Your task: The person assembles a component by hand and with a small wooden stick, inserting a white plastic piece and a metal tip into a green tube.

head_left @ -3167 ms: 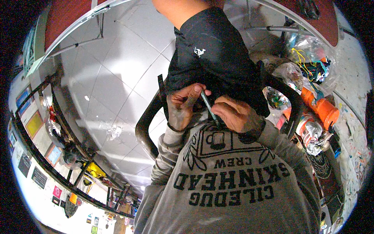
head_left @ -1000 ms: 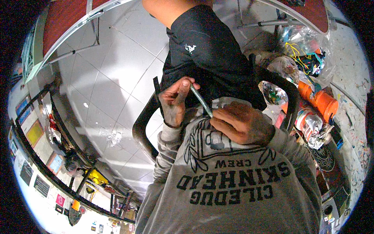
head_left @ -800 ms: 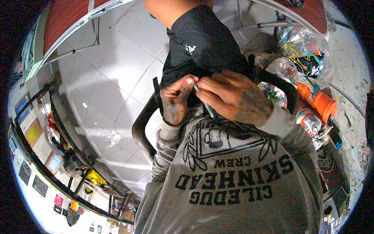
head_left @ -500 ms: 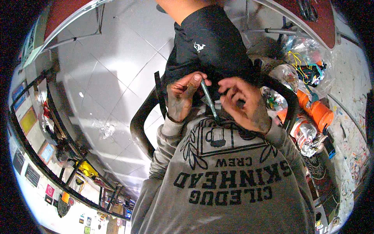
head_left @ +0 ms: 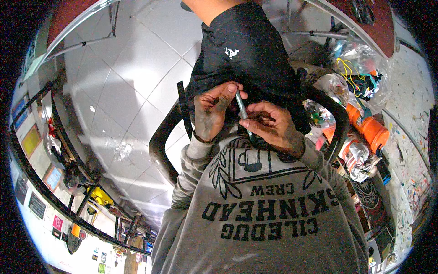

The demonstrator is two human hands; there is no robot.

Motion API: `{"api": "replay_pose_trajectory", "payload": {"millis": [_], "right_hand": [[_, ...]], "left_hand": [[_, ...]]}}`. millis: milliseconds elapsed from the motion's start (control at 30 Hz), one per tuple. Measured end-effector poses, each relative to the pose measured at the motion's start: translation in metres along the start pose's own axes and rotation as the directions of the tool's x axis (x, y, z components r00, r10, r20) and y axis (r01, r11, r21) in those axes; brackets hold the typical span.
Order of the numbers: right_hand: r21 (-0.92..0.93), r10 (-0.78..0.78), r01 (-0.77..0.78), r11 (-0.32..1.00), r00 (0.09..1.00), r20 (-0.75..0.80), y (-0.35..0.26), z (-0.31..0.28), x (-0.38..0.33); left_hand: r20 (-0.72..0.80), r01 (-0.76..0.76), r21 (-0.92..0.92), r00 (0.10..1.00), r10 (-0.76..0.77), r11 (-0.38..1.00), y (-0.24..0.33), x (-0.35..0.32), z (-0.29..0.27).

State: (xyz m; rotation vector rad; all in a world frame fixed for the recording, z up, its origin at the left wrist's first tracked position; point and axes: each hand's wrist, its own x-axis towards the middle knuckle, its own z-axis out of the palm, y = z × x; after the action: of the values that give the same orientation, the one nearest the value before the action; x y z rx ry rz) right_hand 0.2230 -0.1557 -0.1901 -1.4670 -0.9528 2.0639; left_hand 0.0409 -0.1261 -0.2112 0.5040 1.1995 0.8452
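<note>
Currently, a slender grey-green rod (head_left: 242,104) slants above the black shorts (head_left: 255,50), between the inner edges of the black chair armrests (head_left: 160,141). The left hand (head_left: 211,112) pinches its upper end between thumb and fingertips; the right hand (head_left: 279,127) is half curled, thumb apparently against the lower half, though whether it grips I cannot tell. The rod seems mid-handling, not set down; anything finished or left on it is too small to judge.

Head fisheye looks down, seemingly close above the sweatshirt (head_left: 269,253).
</note>
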Motion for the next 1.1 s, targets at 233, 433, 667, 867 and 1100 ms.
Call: {"api": "replay_pose_trajectory", "payload": {"millis": [233, 433, 667, 867, 1100], "right_hand": [[-0.054, -0.102, 0.097, 0.994, 0.991, -0.091, -0.009, 0.004, 0.0], [-0.006, -0.111, 0.111, 0.994, 0.991, -0.069, -0.004, 0.005, 0.003], [0.06, -0.045, 0.052, 0.997, 0.993, -0.114, -0.004, 0.01, 0.002], [0.06, 0.023, -0.015, 0.998, 0.99, -0.14, -0.004, 0.012, 0.002], [0.099, -0.059, 0.071, 0.993, 0.991, -0.119, 0.004, 0.01, 0.003]], "left_hand": [[0.005, -0.037, 0.058, 0.999, 0.037, 0.998, 0.001, 0.002, 0.001], [0.002, -0.033, 0.032, 0.999, 0.033, 0.999, -0.002, 0.001, 0.0], [-0.002, 0.046, 0.054, 0.999, -0.046, 0.997, -0.001, 0.002, -0.003], [0.024, 0.02, 0.0, 1.0, -0.02, 1.0, -0.001, 0.001, -0.003], [0.008, 0.022, 0.029, 1.0, -0.023, 0.999, 0.003, 0.0, -0.002]]}}
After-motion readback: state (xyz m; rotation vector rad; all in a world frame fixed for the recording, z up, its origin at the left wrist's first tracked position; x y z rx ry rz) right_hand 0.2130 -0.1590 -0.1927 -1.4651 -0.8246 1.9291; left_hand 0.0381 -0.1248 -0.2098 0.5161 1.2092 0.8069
